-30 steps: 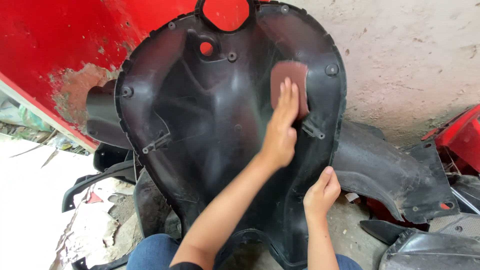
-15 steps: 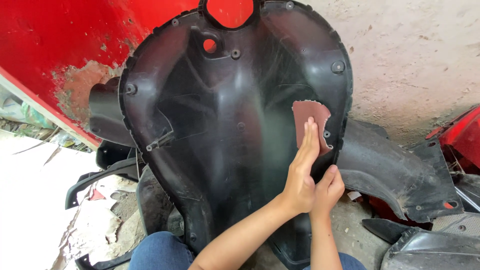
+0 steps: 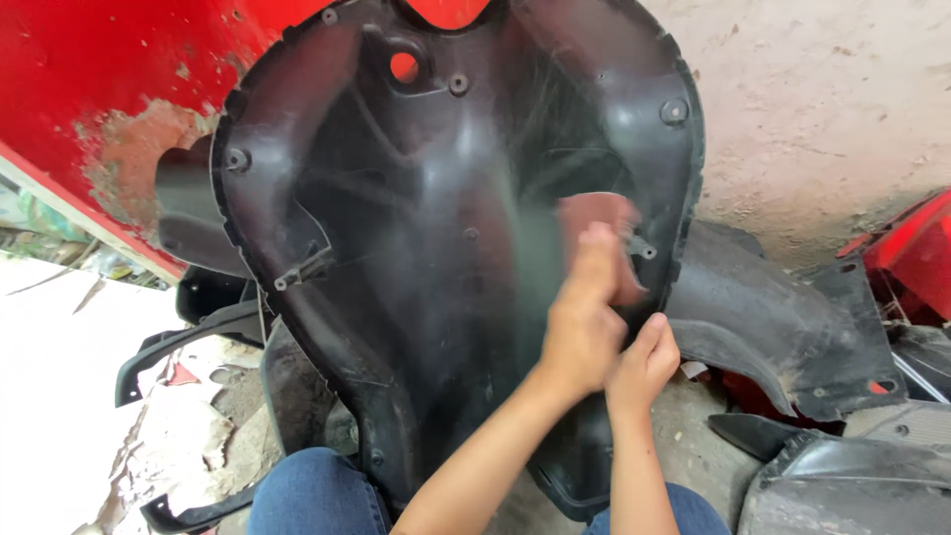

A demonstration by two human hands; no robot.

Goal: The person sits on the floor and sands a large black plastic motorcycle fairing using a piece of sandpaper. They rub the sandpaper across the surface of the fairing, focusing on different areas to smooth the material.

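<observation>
2 hands [image 3: 584, 317] sand black panel [image 3: 416, 258].

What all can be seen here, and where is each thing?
Scooter body panel: one, black plastic, upright in the middle, inner side facing the camera.
Sandpaper sheet: one, reddish brown, pressed on the panel's right side under the left hand.
Red sheet-metal panel: one, red with a rusty bare patch, upper left behind the black panel.
Wall: one, pale rough plaster, upper right.
Mudguard piece: one, black, dusty, right of the panel.
Red fairing part: one, far right edge.
Dark grey part: one, lower right corner.
Jeans-clad knees: two, blue, bottom.
Left hand: blurred, flat on the sandpaper.
Right hand: gripping the panel's right edge.
</observation>
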